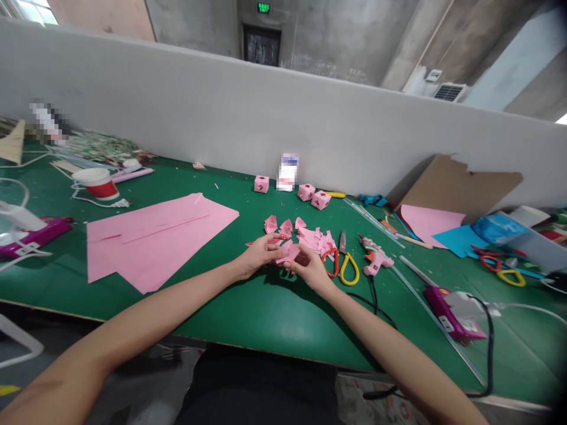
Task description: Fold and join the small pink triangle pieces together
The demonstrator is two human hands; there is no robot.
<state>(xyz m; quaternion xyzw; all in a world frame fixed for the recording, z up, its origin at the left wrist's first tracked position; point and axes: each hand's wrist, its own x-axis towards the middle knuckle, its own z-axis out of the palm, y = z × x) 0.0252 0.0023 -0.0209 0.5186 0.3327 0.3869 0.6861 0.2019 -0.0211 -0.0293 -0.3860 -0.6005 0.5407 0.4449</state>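
Observation:
Near the middle of the green table, my left hand point(261, 254) and my right hand point(310, 268) pinch a small folded pink paper piece point(287, 252) between them. Just beyond my fingers stand a few small folded pink shapes point(271, 224). Cut pink paper scraps point(312, 239) lie in a loose pile beyond my right hand. Scissors point(349, 269) with one red and one yellow handle rest right of that hand. Farther back are three pink paper cubes, one point(261, 184) apart on the left and two point(321, 199) together.
Large pink sheets point(163, 242) lie to the left, near a paper cup point(95, 183). On the right are a pink glue gun point(378, 261), a cable, a purple power strip point(454, 316) and another pair of scissors point(500, 270). A grey partition point(199, 118) borders the back.

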